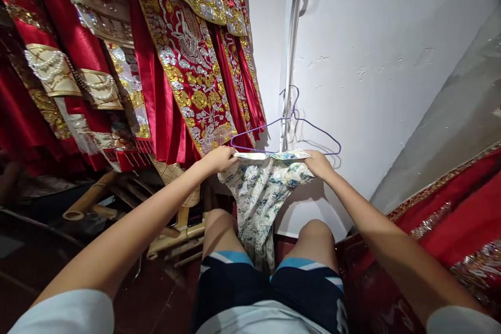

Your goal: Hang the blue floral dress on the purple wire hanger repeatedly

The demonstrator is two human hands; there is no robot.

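Note:
A white garment with a blue and green floral print [260,193] hangs down between my knees, its upper edge stretched nearly level. My left hand [219,159] is closed on the left end of that edge, and my right hand [319,165] grips the right end. Just behind the edge is a purple hanger [287,120], its hook up by a white vertical strip on the wall. The hanger's lower bar is partly hidden by the cloth, and I cannot tell whether the two are joined.
Red and gold embroidered costumes [195,73] hang at the left and upper left. Bamboo poles [176,242] lie low on the left. A white wall [364,83] stands ahead. Red fabric [462,214] fills the right side, beside a translucent sheet [442,130].

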